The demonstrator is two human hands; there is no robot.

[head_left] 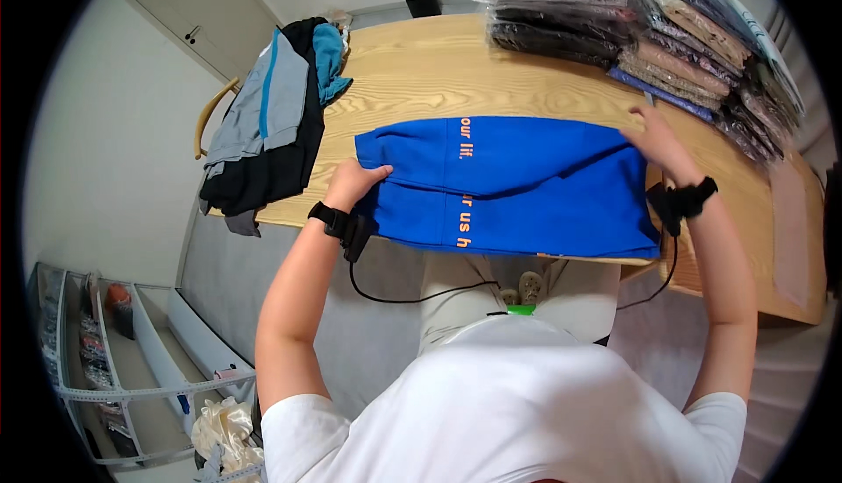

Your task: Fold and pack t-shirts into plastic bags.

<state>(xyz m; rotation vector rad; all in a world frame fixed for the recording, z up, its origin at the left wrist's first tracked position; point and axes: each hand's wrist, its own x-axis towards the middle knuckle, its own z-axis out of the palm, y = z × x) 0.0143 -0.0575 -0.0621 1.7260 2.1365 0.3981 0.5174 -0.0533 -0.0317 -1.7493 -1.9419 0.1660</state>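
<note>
A blue garment with orange lettering lies folded into a long shape along the near edge of the table. Its kind is hard to tell in this fold. My left hand grips its left end, thumb on top and the other fingers mostly hidden. At the far right corner, my right hand touches the cloth with its thumb, while a finger is spread away above the fabric. A slanting crease runs across the garment's middle.
Grey and black clothes and a teal piece hang over the table's left end. Bagged, folded garments are stacked at the back right. Beyond the wooden table stands a black bin. Shelving is at lower left.
</note>
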